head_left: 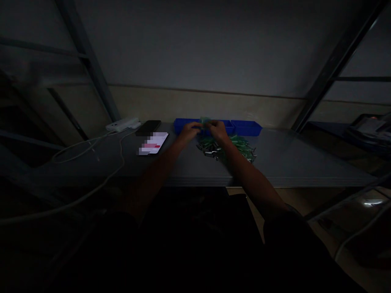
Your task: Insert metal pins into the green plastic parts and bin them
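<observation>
The phone screen (153,143) is blurred out. The small pale green item (205,120) between the left hand (190,131) and right hand (217,130) cannot be identified (too small, too dim), nor can the grip be made out. The green pile (242,144) is partly covered by the right forearm (244,175).

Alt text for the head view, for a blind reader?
In dim light, the left hand and right hand together hold a small pale green piece above a pile of green parts on a grey table. Blue trays sit behind; a lit phone lies left of the hands.
</observation>
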